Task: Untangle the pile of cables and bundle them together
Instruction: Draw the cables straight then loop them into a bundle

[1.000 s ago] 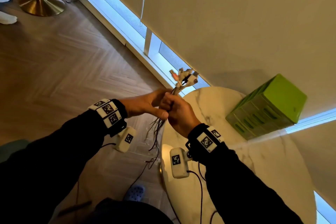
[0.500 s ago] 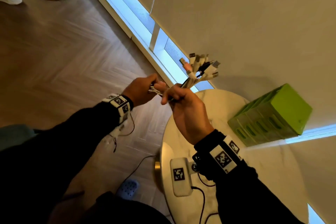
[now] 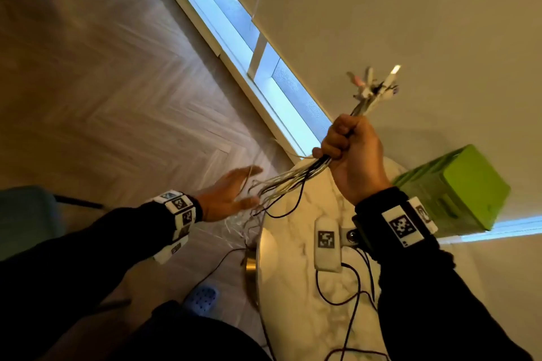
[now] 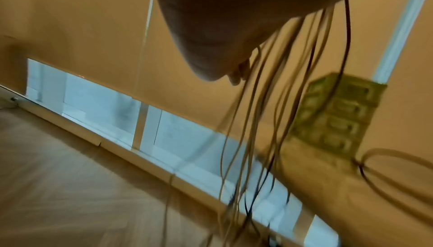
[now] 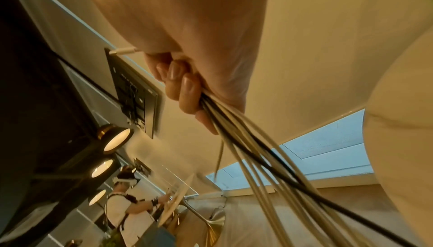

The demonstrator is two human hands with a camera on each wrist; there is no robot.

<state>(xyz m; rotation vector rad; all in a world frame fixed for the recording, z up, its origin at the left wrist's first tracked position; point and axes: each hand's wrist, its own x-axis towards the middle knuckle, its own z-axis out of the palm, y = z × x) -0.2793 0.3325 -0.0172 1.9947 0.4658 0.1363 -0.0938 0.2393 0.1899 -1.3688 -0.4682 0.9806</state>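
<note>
Right hand (image 3: 353,155) had its fingers (image 5: 185,91) wrapped tight round the cables (image 3: 296,180), held up over the marble table (image 3: 296,246). Left hand (image 3: 227,195) was loose and flat beside the dangling strands. They looked light and floppy, so I'd grab near the plugs (image 3: 375,86).

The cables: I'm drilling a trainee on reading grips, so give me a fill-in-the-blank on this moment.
1. The cables are clenched in the ____ hand's grip.
2. The left hand is ____, fingers straight beside the hanging strands.
3. The connector ends point ____ from the fist.
4. The crate on the marble table is ____.

Missing: right; open; upward; green
</note>
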